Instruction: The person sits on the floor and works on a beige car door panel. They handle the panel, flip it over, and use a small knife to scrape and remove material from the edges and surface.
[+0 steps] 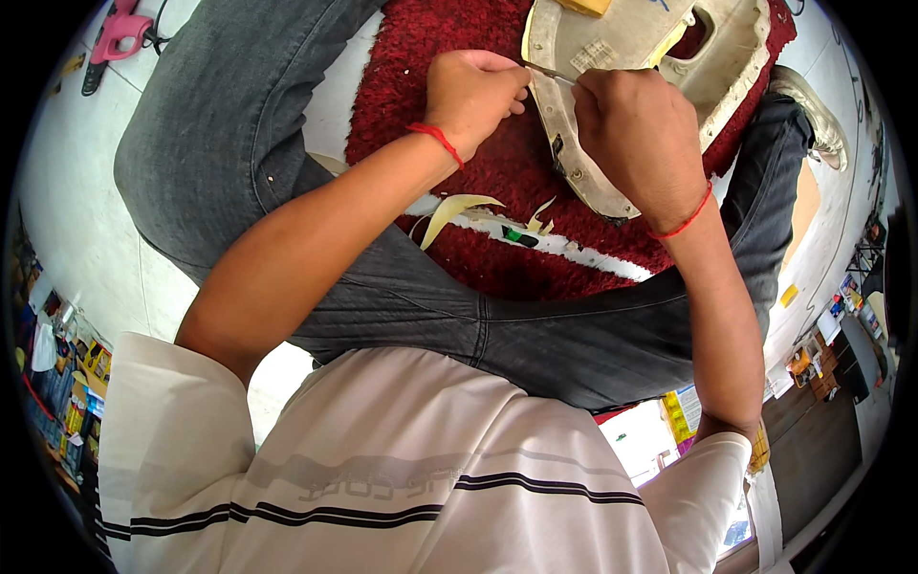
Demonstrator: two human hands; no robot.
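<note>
While both hands work right by a beige molded trim panel [622, 33], a slim dark tool [553, 73] bridges them.
Nearest is the white striped shirt [382, 430], then dark jeans [574, 335] around a red shaggy rug [402, 105], with a curled pale-yellow strip [454, 215] this side of the panel. Right hand [636, 129] is over the panel's near part, curled tight around the tool; left hand [478, 91] is just off its left edge, fingertips bunched at the tool's other end, can't tell if they're gripping it. Way off left, a pink glue gun [120, 36].
</note>
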